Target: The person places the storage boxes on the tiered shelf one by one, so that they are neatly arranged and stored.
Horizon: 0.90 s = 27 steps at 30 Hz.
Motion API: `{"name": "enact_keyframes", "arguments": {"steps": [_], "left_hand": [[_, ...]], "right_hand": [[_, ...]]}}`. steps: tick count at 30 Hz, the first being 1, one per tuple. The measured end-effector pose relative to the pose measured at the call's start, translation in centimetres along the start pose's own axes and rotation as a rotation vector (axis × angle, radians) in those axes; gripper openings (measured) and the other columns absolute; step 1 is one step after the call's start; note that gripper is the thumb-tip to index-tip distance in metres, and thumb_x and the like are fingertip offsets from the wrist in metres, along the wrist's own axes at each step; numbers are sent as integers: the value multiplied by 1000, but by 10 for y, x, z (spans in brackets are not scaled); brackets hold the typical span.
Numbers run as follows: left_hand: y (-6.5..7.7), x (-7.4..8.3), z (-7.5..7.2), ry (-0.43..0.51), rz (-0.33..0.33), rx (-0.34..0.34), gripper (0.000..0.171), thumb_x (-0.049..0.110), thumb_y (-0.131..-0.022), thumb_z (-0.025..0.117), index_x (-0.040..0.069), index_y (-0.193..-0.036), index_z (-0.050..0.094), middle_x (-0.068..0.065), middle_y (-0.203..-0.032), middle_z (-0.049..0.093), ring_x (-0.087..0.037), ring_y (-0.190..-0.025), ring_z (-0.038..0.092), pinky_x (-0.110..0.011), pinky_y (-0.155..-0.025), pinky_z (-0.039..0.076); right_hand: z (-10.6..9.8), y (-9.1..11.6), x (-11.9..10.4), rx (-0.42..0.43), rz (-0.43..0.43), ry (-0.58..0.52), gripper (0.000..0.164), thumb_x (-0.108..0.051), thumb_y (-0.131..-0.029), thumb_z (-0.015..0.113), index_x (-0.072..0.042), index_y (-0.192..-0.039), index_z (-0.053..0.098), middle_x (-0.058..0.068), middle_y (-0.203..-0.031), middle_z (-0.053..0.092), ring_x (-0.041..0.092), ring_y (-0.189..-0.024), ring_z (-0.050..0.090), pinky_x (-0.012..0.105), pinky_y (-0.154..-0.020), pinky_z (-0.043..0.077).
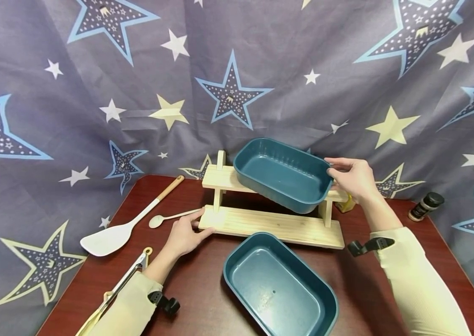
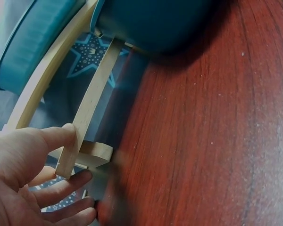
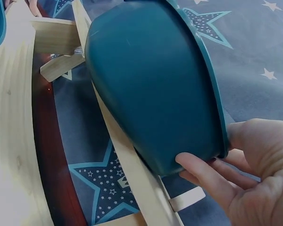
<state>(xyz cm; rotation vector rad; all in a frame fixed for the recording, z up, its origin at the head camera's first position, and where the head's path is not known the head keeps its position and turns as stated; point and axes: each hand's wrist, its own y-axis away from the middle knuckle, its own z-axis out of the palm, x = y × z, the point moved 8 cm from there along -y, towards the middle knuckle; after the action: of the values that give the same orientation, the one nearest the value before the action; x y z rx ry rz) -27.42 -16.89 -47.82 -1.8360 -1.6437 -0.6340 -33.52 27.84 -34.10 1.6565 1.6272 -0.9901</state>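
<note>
Head view, right hand (image 1: 353, 178) pinching teal bin (image 1: 283, 175) over wooden rack (image 1: 272, 224), left hand (image 1: 185, 235) pinching rack's lower left end

Shelf (image 1: 274, 226) smooth wood, upper bin (image 1: 283, 175) on it and second bin (image 1: 272, 289) in front smooth plastic, counter (image 1: 194, 284) beneath glossy, backdrop (image 1: 287, 37) behind cloth.

You are at a kitchen-like setup on a wood-grain tabletop (image 1: 196, 284), with a star-printed cloth (image 1: 270, 32) hanging behind and beside it, hiding what lies beyond. Your teal dish (image 1: 279, 172), white spatula (image 1: 108, 240), pale spoon (image 1: 156, 221), tongs (image 1: 126, 278) and black-capped jar (image 1: 425, 207) suggest cooking; home or lab, you cannot tell.
</note>
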Motion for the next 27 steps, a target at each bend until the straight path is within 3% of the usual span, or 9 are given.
{"name": "enact_keyframes", "arguments": {"steps": [5, 15, 23, 27], "left_hand": [[1, -2, 0, 0, -12, -4, 75, 33, -89, 88, 7, -153, 58, -19, -113, 81, -30, -108, 78, -52, -101, 57], [1, -3, 5, 13, -30, -9, 73, 33, -90, 87, 7, -152, 59, -19, -121, 79, -30, -110, 77, -51, -102, 57], [1, -4, 3, 11, -36, -4, 72, 34, -90, 87, 8, -152, 60, -19, -126, 77, -29, -111, 77, -50, -102, 58], [2, -3, 2, 19, -37, 5, 72, 32, -90, 87, 8, -151, 60, -19, -128, 77, -29, -111, 77, -50, -101, 58]], "right_hand": [[3, -2, -1, 5, 3, -6, 41, -21, -103, 66, -10, -142, 70, 25, -130, 70, 2, -62, 74, 34, -66, 65], [2, -3, -5, 9, -14, 95, 38, -22, -102, 66, -11, -139, 73, 28, -127, 74, 15, -65, 78, 33, -63, 65], [4, -8, -8, -44, -44, 116, 40, -25, -106, 66, -9, -142, 70, 29, -131, 72, 8, -64, 76, 31, -64, 64], [4, -4, -9, -19, -60, 120, 46, -35, -105, 66, -11, -145, 68, 26, -133, 72, -4, -66, 72, 24, -66, 62]]}}
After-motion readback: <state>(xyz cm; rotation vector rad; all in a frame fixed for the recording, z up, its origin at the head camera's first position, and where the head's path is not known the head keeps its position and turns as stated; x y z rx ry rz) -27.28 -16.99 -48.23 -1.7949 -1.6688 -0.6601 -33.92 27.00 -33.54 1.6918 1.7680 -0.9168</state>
